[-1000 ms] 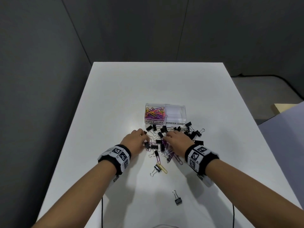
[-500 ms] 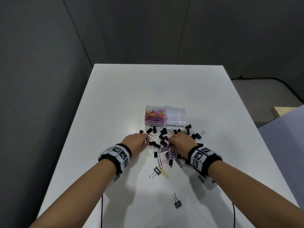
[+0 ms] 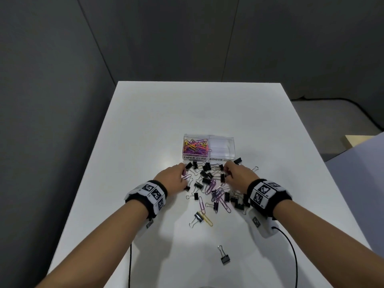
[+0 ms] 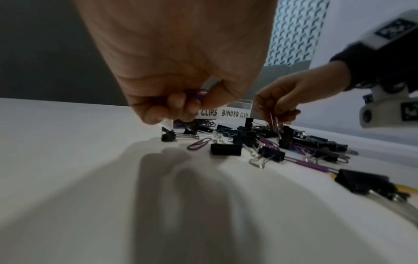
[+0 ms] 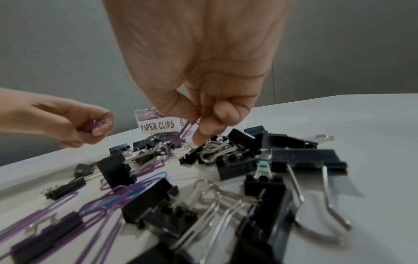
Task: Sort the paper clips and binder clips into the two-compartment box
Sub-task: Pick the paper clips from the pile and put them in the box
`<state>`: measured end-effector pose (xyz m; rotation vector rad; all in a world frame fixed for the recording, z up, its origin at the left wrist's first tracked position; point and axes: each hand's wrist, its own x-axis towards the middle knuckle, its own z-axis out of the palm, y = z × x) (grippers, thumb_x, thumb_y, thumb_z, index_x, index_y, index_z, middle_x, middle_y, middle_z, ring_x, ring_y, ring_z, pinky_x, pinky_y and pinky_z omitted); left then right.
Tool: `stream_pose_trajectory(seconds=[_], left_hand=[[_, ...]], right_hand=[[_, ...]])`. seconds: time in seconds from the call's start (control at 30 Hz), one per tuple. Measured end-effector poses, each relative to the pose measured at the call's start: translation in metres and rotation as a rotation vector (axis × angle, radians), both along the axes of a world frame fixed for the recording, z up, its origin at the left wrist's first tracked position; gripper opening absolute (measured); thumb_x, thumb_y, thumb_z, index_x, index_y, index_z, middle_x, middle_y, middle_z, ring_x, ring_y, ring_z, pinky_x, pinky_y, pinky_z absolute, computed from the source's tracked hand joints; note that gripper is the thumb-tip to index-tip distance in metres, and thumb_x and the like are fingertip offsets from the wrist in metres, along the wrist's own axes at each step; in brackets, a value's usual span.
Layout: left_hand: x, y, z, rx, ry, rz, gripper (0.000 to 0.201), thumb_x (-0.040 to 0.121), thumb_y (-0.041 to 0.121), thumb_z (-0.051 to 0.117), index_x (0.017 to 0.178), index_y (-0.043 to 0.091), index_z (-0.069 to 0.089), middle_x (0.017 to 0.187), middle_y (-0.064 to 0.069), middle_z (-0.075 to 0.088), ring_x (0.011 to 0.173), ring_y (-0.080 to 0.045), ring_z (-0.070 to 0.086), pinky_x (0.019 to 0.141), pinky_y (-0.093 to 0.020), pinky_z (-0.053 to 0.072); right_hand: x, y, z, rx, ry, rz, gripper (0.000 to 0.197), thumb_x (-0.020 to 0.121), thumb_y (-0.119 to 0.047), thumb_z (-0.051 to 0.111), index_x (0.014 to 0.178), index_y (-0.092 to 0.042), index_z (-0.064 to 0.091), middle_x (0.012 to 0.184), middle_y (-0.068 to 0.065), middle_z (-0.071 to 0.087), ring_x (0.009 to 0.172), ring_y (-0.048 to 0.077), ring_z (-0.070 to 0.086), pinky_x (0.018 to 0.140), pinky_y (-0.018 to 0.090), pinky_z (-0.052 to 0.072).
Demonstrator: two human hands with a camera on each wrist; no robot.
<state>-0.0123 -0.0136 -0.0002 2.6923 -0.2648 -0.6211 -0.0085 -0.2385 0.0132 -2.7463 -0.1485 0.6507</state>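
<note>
Right-wrist view, frame centre: right hand (image 5: 199,110) pinches purple paper clips (image 5: 184,133); left hand (image 5: 74,123) grips more. Both loads should drop into the box's PAPER CLIPS compartment (image 3: 195,145), shedding snagged binder clips (image 3: 204,180).

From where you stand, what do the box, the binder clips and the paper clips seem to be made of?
Box: clear glossy plastic, probably; you see through its walls.
Binder clips: black bodies with shiny silver wire handles, likely metal.
Paper clips: thin bent wire in smooth bright colours, seemingly coated.
</note>
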Motion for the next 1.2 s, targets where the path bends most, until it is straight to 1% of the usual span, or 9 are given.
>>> stream_pose_trajectory(seconds=[0.17, 0.33, 0.43, 0.57, 0.7, 0.9, 1.03, 1.13, 1.2], left_hand=[[0.006, -0.003, -0.009, 0.156, -0.016, 0.038, 0.034, 0.093, 0.033, 0.047, 0.117, 0.01, 0.049, 0.112, -0.009, 0.062, 0.102, -0.028, 0.059, 0.084, -0.035, 0.047], [0.01, -0.012, -0.016, 0.15, 0.039, 0.05, 0.028, 0.094, 0.025, 0.045, 0.112, 0.005, 0.053, 0.117, -0.013, 0.058, 0.105, -0.029, 0.058, 0.087, -0.037, 0.047], [0.012, -0.013, -0.016, 0.154, 0.055, 0.026, 0.03, 0.096, 0.023, 0.042, 0.116, 0.003, 0.051, 0.122, -0.015, 0.052, 0.109, -0.03, 0.055, 0.089, -0.038, 0.046], [0.011, -0.01, -0.016, 0.161, 0.042, -0.013, 0.031, 0.098, 0.02, 0.036, 0.12, 0.001, 0.049, 0.123, -0.015, 0.051, 0.108, -0.031, 0.056, 0.088, -0.039, 0.046], [0.012, -0.007, -0.012, 0.102, 0.03, 0.013, 0.028, 0.098, 0.017, 0.033, 0.116, 0.003, 0.05, 0.117, -0.015, 0.059, 0.103, -0.032, 0.059, 0.085, -0.036, 0.045], [0.01, -0.017, -0.002, -0.011, 0.046, -0.02, 0.035, 0.093, 0.002, 0.033, 0.124, 0.01, 0.046, 0.113, -0.01, 0.058, 0.101, -0.028, 0.057, 0.082, -0.032, 0.042], [0.005, -0.034, 0.002, -0.116, -0.01, -0.074, 0.021, 0.098, 0.019, 0.031, 0.103, 0.007, 0.048, 0.083, -0.006, 0.05, 0.073, -0.021, 0.046, 0.068, -0.034, 0.039], [0.005, -0.048, 0.0, -0.024, -0.014, -0.145, 0.031, 0.098, 0.041, 0.031, 0.087, 0.014, 0.044, 0.069, 0.003, 0.044, 0.068, -0.018, 0.045, 0.064, -0.033, 0.04], [0.007, -0.059, 0.001, 0.058, -0.012, -0.224, 0.037, 0.099, 0.042, 0.029, 0.09, 0.011, 0.048, 0.071, 0.0, 0.049, 0.075, -0.023, 0.052, 0.066, -0.032, 0.04]], right_hand=[[0.001, -0.006, 0.004, -0.004, 0.014, -0.018, 0.022, 0.093, -0.009, 0.036, 0.11, -0.013, 0.05, 0.088, 0.011, 0.06, 0.073, 0.023, 0.051, 0.058, 0.028, 0.036], [0.002, -0.007, 0.0, 0.169, 0.047, -0.148, 0.022, 0.093, -0.006, 0.033, 0.091, -0.004, 0.054, 0.097, 0.019, 0.063, 0.084, 0.03, 0.058, 0.074, 0.039, 0.047], [0.002, -0.007, -0.005, 0.192, 0.068, -0.158, 0.027, 0.094, -0.013, 0.036, 0.094, 0.004, 0.057, 0.088, 0.015, 0.057, 0.078, 0.023, 0.051, 0.069, 0.031, 0.039], [-0.004, -0.005, -0.012, 0.133, 0.089, -0.075, 0.023, 0.09, -0.029, 0.051, 0.075, -0.014, 0.041, 0.074, 0.002, 0.048, 0.066, 0.017, 0.044, 0.061, 0.028, 0.036], [-0.006, -0.006, -0.017, 0.039, 0.051, 0.013, 0.034, 0.084, -0.017, 0.058, 0.066, -0.022, 0.029, 0.067, -0.005, 0.037, 0.07, 0.02, 0.042, 0.052, 0.023, 0.028], [-0.01, -0.013, -0.005, -0.095, -0.065, 0.058, 0.02, 0.095, -0.036, 0.045, 0.092, -0.016, 0.048, 0.082, 0.004, 0.059, 0.074, 0.02, 0.051, 0.066, 0.028, 0.04], [-0.007, -0.022, -0.004, -0.145, -0.093, 0.006, 0.034, 0.101, -0.036, 0.025, 0.096, -0.014, 0.051, 0.083, 0.005, 0.055, 0.077, 0.022, 0.052, 0.069, 0.029, 0.038], [-0.009, -0.026, -0.009, -0.022, -0.073, 0.074, 0.025, 0.1, -0.02, 0.033, 0.111, -0.011, 0.053, 0.108, 0.008, 0.056, 0.094, 0.026, 0.057, 0.077, 0.032, 0.042], [-0.013, -0.022, -0.011, -0.002, -0.077, 0.201, 0.023, 0.096, -0.016, 0.043, 0.117, -0.013, 0.053, 0.12, 0.007, 0.049, 0.1, 0.027, 0.057, 0.082, 0.034, 0.045]])
